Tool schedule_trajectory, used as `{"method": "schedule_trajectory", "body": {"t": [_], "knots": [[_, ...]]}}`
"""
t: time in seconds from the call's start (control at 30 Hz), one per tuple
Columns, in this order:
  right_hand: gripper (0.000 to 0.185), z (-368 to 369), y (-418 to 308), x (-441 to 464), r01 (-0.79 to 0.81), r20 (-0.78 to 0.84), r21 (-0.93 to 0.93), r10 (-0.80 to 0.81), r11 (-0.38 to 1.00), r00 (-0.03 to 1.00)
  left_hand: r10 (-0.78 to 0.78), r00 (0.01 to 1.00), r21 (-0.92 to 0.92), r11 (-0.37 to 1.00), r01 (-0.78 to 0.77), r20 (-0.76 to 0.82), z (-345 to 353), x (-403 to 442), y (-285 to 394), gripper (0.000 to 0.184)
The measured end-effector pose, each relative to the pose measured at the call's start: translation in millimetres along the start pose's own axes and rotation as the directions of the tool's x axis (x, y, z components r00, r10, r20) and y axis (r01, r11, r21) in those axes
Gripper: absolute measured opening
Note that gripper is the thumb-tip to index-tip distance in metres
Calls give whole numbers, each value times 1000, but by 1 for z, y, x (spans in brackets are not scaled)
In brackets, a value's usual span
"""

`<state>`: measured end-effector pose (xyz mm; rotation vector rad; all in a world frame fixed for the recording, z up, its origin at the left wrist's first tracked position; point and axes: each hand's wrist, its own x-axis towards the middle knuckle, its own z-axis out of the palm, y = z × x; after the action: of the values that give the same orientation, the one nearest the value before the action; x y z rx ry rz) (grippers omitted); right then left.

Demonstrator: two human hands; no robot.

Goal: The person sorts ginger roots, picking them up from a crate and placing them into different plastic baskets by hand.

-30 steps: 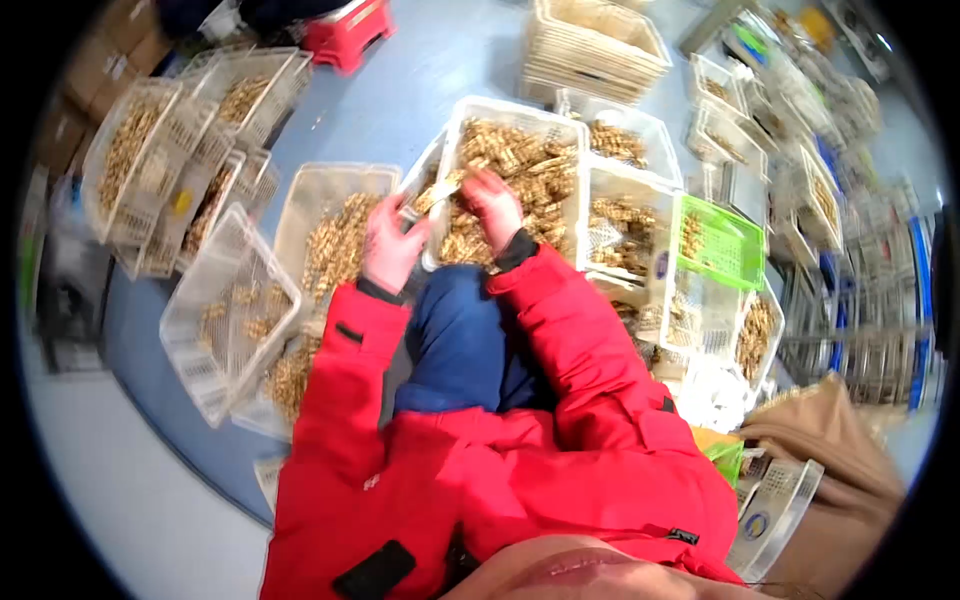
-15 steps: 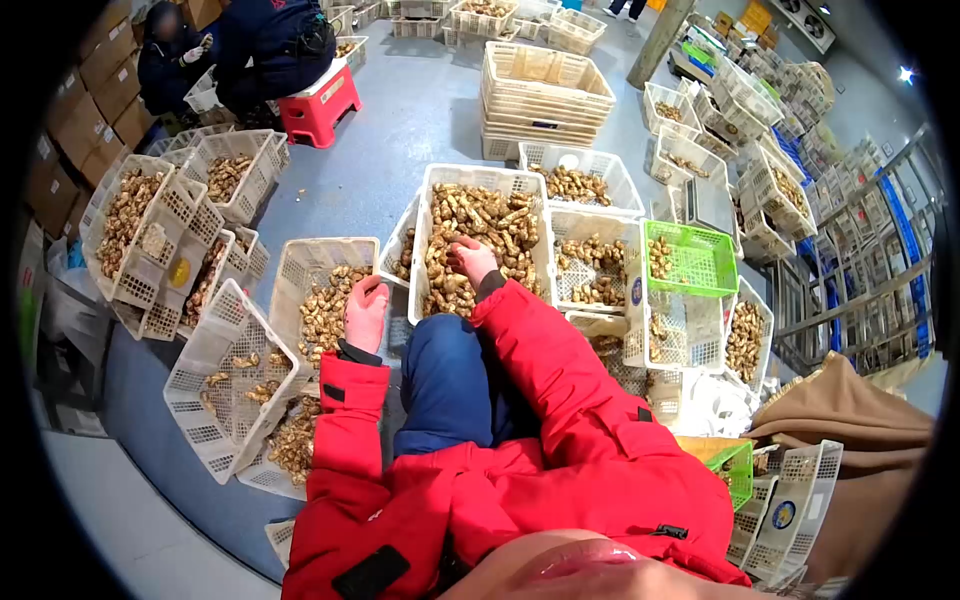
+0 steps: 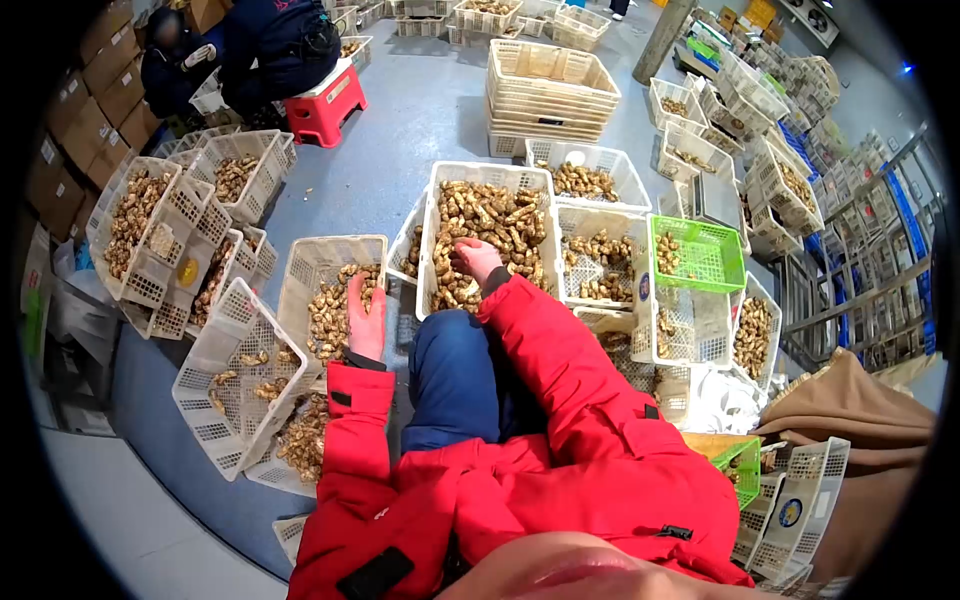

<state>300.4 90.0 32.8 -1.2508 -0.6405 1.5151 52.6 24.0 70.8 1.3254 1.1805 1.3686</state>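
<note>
Chunky brown-and-cream mushrooms [image 3: 497, 215] fill the large white basket [image 3: 549, 240] in front of my knees. My right hand [image 3: 477, 260] is down at the near part of this pile, its fingers bent round a mushroom that they partly hide. Farther left, my left hand [image 3: 366, 322] is over the right edge of a lower white basket [image 3: 300, 262] holding smaller mushrooms [image 3: 328, 325]. The fingers of that hand are stretched out and apart, with nothing seen in them.
More baskets of mushrooms stand close on both sides, including a tilted white basket [image 3: 228, 420] at left and a green basket [image 3: 710, 270] at right. Beyond are stacked baskets [image 3: 550, 95], a red stool [image 3: 325, 108] and two people in dark clothes. A metal rack [image 3: 860, 280] is far right.
My left hand's curled fingers have straightened and spread over the left basket. The right hand stays at the central pile, its fingers slightly more bent. The view has shifted a little.
</note>
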Motion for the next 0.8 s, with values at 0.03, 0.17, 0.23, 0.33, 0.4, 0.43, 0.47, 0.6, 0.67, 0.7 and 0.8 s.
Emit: {"method": "schedule_trajectory", "body": {"t": [0.03,0.17,0.23,0.33,0.4,0.43,0.47,0.6,0.67,0.7,0.8], "knots": [[30,-3,-2,2,-10,24,-1,10,1000,1000,13,1000,57,998,-12,-7,-3,-3,-6,53],[26,0,2,-1,-7,21,18,7,1000,1000,-125,989,96,987,132,-75,-24,-18,-54,53],[22,1,0,1,-51,23,60,50,997,999,-143,977,86,984,158,-159,-31,-30,-82,52],[26,0,5,-1,-12,8,14,12,1000,1000,-301,941,140,936,322,-154,-64,-58,-132,29],[30,-1,5,0,28,22,7,-28,1000,999,-401,903,121,899,420,-153,-91,-78,-199,31],[30,-2,6,4,16,12,-4,-16,1000,1000,-506,854,90,851,517,-121,-89,-89,-154,26],[30,-2,8,6,-2,-3,-13,2,1000,1000,-314,903,-6,945,327,-292,-88,-106,-204,17],[31,-10,17,15,3,40,-41,-1,999,999,-465,879,809,476,346,-102,-142,-180,-226,21],[31,-6,9,8,-4,13,-35,5,999,1000,-498,862,928,268,260,-97,-154,-193,-236,26],[31,-7,11,9,-2,12,-19,2,1000,1000,-550,827,944,197,264,-116,-154,-205,-212,28],[31,-4,12,6,10,-3,1,-10,1000,1000,-622,775,964,117,238,-116,-160,-226,-189,35]]}}
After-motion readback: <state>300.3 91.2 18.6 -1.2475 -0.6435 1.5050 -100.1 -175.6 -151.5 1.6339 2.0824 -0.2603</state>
